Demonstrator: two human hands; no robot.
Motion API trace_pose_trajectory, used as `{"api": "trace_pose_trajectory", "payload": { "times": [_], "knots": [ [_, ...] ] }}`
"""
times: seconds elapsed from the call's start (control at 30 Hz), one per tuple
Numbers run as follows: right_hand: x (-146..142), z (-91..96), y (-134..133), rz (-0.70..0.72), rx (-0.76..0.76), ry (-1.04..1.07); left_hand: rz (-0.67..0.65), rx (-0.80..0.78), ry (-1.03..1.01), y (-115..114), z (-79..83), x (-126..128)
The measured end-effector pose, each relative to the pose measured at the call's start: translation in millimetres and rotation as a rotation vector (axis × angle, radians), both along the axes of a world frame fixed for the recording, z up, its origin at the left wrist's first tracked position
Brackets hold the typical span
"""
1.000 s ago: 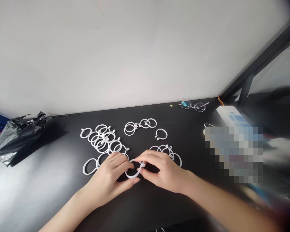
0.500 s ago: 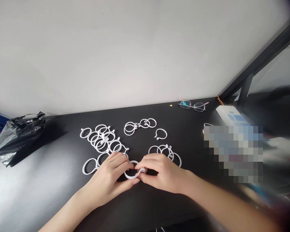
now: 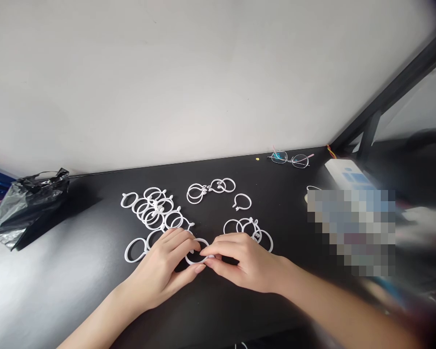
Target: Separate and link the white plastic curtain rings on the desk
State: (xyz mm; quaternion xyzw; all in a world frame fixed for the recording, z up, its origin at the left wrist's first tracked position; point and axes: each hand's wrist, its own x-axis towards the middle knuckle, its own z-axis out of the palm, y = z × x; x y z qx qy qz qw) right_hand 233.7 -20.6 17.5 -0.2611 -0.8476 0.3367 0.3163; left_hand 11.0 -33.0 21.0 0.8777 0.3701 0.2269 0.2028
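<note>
My left hand (image 3: 163, 269) and my right hand (image 3: 245, 261) meet low on a black table (image 3: 80, 252), both pinching one white plastic ring (image 3: 196, 252). The left fingers close on the ring's left side, the right thumb and forefinger on its right side near the clasp. A heap of several white rings (image 3: 154, 211) lies just beyond my left hand. A smaller cluster of rings (image 3: 250, 228) sits right behind my right hand. A linked group of rings (image 3: 210, 189) and a single ring (image 3: 242, 201) lie farther back.
A crumpled black plastic bag (image 3: 27, 208) sits at the table's left end. A pair of glasses (image 3: 290, 159) lies by the wall at the back right. A white box (image 3: 349, 174) and a blurred patch occupy the right side. A black metal frame post (image 3: 385, 102) slants up there.
The ring between my hands has turned and shifted slightly left and away from me; my right fingers slid along it toward the left hand. Nothing else moved.
</note>
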Motion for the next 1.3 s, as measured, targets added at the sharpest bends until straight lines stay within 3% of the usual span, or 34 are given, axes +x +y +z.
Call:
{"api": "trace_pose_trajectory", "payload": {
  "times": [0.23, 0.73, 1.3],
  "knots": [
    [1, 1.4, 0, -0.003, 0.014, -0.008, 0.084, 0.011, 0.0, -1, -2.5, -1],
    [2, -4.6, -1, 0.01, -0.014, -0.132, 0.039, 0.027, 0.009, 0, 0.5, -1],
    [2, -10.3, 0, 0.053, -0.071, 0.005, 0.056, -0.042, -0.028, 0, 6.0, 1]
  ]
}}
